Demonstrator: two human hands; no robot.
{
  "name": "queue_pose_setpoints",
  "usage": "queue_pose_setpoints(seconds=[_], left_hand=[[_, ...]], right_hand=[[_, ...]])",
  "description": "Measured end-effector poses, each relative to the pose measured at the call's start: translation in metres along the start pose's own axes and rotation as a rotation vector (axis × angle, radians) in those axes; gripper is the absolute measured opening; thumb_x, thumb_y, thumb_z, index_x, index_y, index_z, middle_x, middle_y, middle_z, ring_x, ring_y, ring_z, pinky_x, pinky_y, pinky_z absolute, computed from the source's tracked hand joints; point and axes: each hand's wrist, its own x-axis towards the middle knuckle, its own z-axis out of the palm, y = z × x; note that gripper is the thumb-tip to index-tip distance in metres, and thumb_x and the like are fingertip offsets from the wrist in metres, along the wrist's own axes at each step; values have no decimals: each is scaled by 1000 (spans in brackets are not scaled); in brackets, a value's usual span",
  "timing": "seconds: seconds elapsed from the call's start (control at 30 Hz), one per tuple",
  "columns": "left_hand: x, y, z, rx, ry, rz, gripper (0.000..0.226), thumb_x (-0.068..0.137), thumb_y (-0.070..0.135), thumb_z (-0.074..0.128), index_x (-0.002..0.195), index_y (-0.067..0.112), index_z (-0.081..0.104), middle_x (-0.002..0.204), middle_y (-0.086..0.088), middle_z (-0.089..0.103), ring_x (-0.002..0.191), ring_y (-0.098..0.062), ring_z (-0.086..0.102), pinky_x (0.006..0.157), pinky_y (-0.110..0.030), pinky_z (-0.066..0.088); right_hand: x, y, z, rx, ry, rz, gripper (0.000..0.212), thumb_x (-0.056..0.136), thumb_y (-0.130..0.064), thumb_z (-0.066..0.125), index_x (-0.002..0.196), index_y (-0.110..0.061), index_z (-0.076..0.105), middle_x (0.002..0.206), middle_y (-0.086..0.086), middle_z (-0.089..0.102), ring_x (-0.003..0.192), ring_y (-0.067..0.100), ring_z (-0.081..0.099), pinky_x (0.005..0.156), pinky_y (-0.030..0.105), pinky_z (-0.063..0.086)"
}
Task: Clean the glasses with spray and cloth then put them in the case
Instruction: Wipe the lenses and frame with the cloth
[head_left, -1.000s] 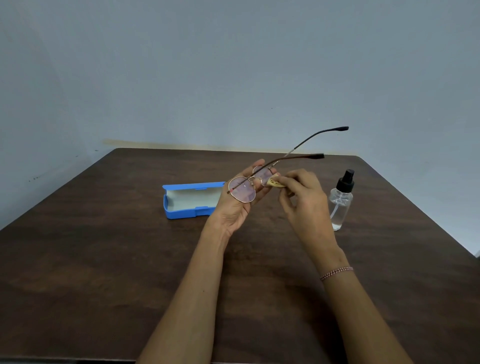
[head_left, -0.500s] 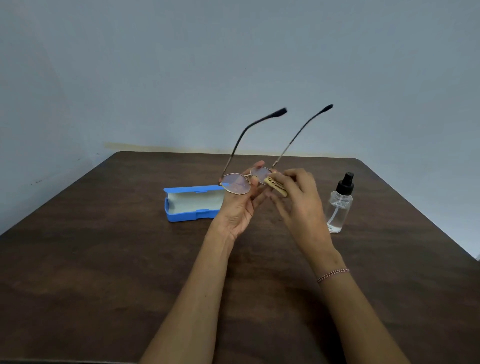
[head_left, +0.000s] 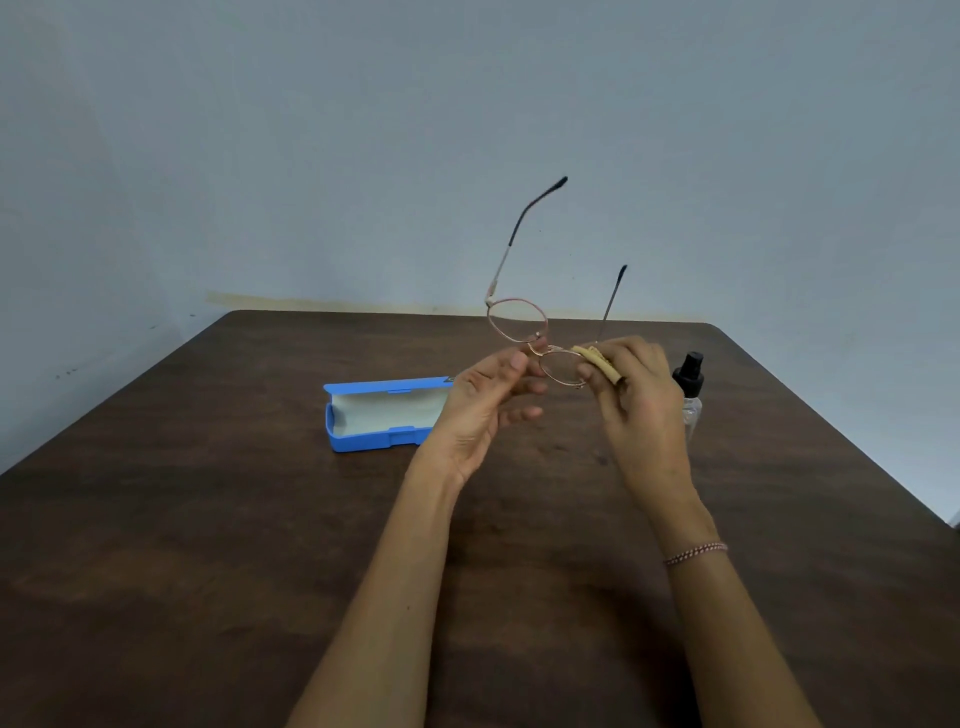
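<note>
Looking down from head height, a person's two bare forearms reach forward over a dark brown wooden table (head_left: 208, 545) that stands against a plain pale blue-grey wall (head_left: 260, 130). Both hands are raised above the tabletop and share a pair of thin, rose-gold wire-framed glasses (head_left: 540, 340) with round lenses. The left hand (head_left: 483, 410) pinches the frame at the bridge between thumb and forefinger, its palm turned inward and its other fingers loosely spread. The right hand (head_left: 636, 400) is closed on a small folded tan cleaning cloth (head_left: 597, 361), which it presses against the outer edge of the lens nearer to it. The glasses are tilted, with one lens higher and to the left, seen against the wall and the far table edge, and the other lower, between the two hands. Both temple arms are unfolded and point upward, their dark tips standing out against the wall. A thin beaded bracelet (head_left: 695, 553) circles the right wrist. On the table behind and to the left of the left hand lies an open blue glasses case (head_left: 382, 413) with a pale lining; its right end is hidden by that hand. Just behind the right hand stands a small clear spray bottle (head_left: 690, 384) with a black pump top, partly covered by the hand.
</note>
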Motion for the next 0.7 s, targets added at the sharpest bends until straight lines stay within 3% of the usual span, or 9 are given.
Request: queue_pose_setpoints(seconds=[0.13, 0.27, 0.37, 0.47, 0.7], left_hand=[[0, 6, -10, -88, -1, 45, 44, 75, 45, 58, 107, 16, 68, 84, 5, 63, 67, -3, 53, 48, -15, 44], [-2, 10, -15, -196, -48, -28, 56, 80, 56, 41, 106, 15, 70, 77, 4, 61, 54, -2, 51, 40, -12, 38], [-4, 10, -17, -278, -115, -56, 55, 72, 58, 56, 103, 16, 72, 74, 4, 65, 50, -3, 55, 37, -12, 41], [-6, 8, -21, -322, -200, -78, 63, 58, 57, 77, 107, 18, 72, 82, 2, 69, 56, -4, 62, 39, -13, 46], [-12, 9, -17, -327, -293, -86, 67, 46, 47, 86, 107, 24, 71, 95, -6, 71, 61, -8, 68, 44, -17, 53]], right_hand=[[2, 4, -8, 103, -99, 61, 17, 94, -13, 53, 103, -10, 68, 93, -5, 56, 92, 15, 47, 78, 5, 33], [1, 7, -10, 133, -209, 41, 25, 96, -19, 46, 111, -17, 66, 94, -13, 55, 94, 10, 41, 80, 7, 32], [0, 9, -11, 201, -249, 64, 26, 96, -24, 43, 110, -24, 65, 94, -19, 55, 93, 8, 42, 81, 10, 34], [0, 9, -14, 281, -263, 113, 24, 97, -26, 44, 110, -27, 64, 92, -14, 57, 95, 8, 44, 80, 12, 37], [-1, 14, -18, 344, -317, 143, 24, 96, -29, 42, 109, -31, 63, 92, -19, 58, 99, 7, 46, 82, 10, 36]])
